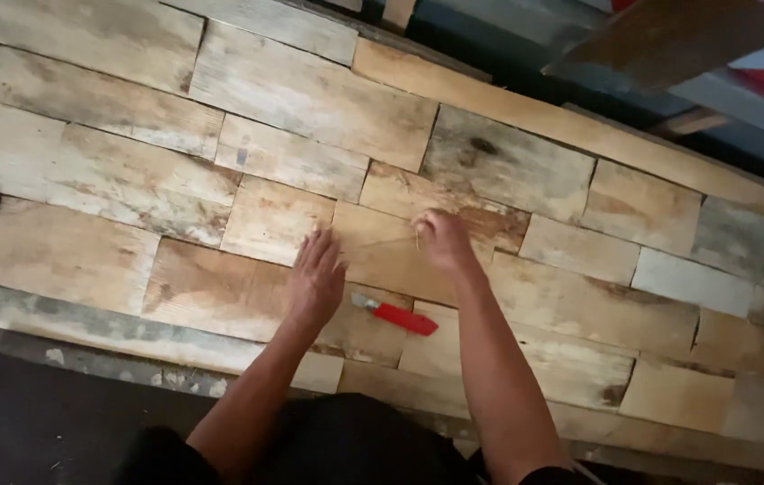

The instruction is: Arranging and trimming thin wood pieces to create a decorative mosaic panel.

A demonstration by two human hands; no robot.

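Two bare hands work over a panel (507, 162) of short wood blocks laid like brickwork, w/ staggered joints. Left hand (314, 274) lies flat, palm down, fingers spread & pointing away from the body, pressing a tan block (211, 287) near the panel's near edge; it holds nothing. Right hand (443, 238) sits just beside it, closed in a narrow pinch on a thin pale sliver (417, 239) that stands roughly upright at a joint betw. blocks; too small to tell what it is. Hands are near each other but apart.

Red-handled knife (397, 315) lies on the blocks betw. the two forearms, closer to the near edge than the hands, metal tip pointing left, touched by neither hand.

Edges: near edge runs diagonally from left down to lower right, w/ a greyish strip (58, 319) along it & dark floor (31, 422) below. Far edge is one long pale board (579, 126), dark gap & clutter behind it. Panel runs out of view at left; right end near the frame edge. Plenty of open block surface left & right of the hands; only the knife lies loose on it.

Wood: rough, unfinished, rectangular pieces of uneven length. Colours mixed: warm tan, orange-brown stains, weathered grey, whitish patches. One grey block (503, 166) on the far side of the right hand has a dark knot. Joints tight, some dark cracks at left.
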